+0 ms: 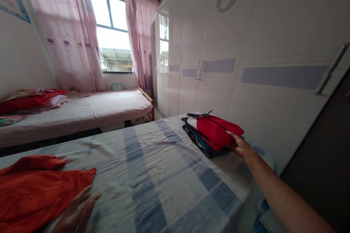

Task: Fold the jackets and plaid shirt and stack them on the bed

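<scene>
At the bed's right edge, my right hand holds the near right corner of a folded red garment, thumb on top and the other fingers largely hidden. The red piece has white parts and a dark cord. It lies on top of a stack of dark folded clothes. Low on the left, my left hand is partly cut off by the frame, its fingers stretched out and holding nothing visible. Beside it an orange-red garment lies loosely spread; whether the hand touches it I cannot tell.
Under all this is a bed with a blue-and-white checked sheet. A second bed by the window carries a clothes pile and a small blue clock. White wardrobe doors line the right side.
</scene>
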`<control>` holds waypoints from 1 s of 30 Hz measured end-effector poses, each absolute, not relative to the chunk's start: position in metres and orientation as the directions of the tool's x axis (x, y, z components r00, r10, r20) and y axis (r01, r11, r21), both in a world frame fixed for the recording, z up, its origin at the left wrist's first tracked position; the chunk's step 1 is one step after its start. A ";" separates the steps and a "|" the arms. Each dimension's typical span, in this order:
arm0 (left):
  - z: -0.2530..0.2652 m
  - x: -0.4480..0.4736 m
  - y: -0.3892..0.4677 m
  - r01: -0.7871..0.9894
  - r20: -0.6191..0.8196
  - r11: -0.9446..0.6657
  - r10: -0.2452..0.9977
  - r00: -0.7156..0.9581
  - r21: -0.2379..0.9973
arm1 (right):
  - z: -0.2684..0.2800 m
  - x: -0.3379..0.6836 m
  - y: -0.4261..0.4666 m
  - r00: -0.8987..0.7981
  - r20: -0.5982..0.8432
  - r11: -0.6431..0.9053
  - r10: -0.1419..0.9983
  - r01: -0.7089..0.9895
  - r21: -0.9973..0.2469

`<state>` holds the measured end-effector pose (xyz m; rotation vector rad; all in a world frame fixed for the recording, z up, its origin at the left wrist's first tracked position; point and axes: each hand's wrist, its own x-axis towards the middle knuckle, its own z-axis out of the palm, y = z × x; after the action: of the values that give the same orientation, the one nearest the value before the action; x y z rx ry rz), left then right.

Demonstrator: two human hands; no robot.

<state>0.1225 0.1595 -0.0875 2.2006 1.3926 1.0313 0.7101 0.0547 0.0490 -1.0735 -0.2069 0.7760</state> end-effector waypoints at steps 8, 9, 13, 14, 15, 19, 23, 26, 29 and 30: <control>-0.065 0.137 0.145 0.722 0.409 -0.414 0.891 0.198 0.554 | 0.040 0.694 0.051 0.813 -0.183 0.320 0.552 -0.410 -0.854; -0.061 0.140 0.142 0.736 0.418 -0.416 0.887 0.198 0.534 | 0.037 0.687 0.047 0.821 -0.184 0.325 0.540 -0.405 -0.854; -0.043 0.153 0.126 0.775 0.431 -0.403 0.882 0.189 0.487 | 0.020 0.645 0.025 0.697 -0.334 0.175 0.635 -0.551 -0.816; -0.039 0.156 0.123 0.777 0.422 -0.410 0.883 0.207 0.477 | 0.017 0.632 0.022 0.593 -0.412 0.058 0.692 -0.614 -0.787; -0.035 0.159 0.120 0.778 0.422 -0.419 0.879 0.220 0.468 | 0.014 0.617 0.020 0.486 -0.477 -0.064 0.732 -0.648 -0.759; -0.025 0.164 0.115 0.794 0.416 -0.407 0.883 0.216 0.452 | 0.020 0.554 0.030 0.326 -0.512 -0.281 0.795 -0.549 -0.787; -0.020 0.165 0.110 0.799 0.423 -0.393 0.885 0.194 0.455 | 0.031 0.497 0.061 0.232 -0.434 -0.301 0.870 -0.448 -0.842; -0.016 0.164 0.107 0.799 0.439 -0.397 0.879 0.189 0.452 | 0.024 0.467 0.088 0.190 -0.330 -0.247 0.925 -0.360 -0.900; -0.013 0.163 0.105 0.804 0.452 -0.400 0.872 0.187 0.439 | 0.003 0.450 0.107 0.238 -0.222 -0.182 0.945 -0.180 -0.967; -0.012 0.162 0.105 0.808 0.457 -0.400 0.870 0.186 0.433 | -0.004 0.448 0.111 0.251 -0.170 -0.149 0.953 -0.099 -0.984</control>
<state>0.1620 0.1046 -0.0122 2.3452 1.6655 1.0079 0.4475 0.1110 -0.0044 -1.3785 -0.8763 1.1626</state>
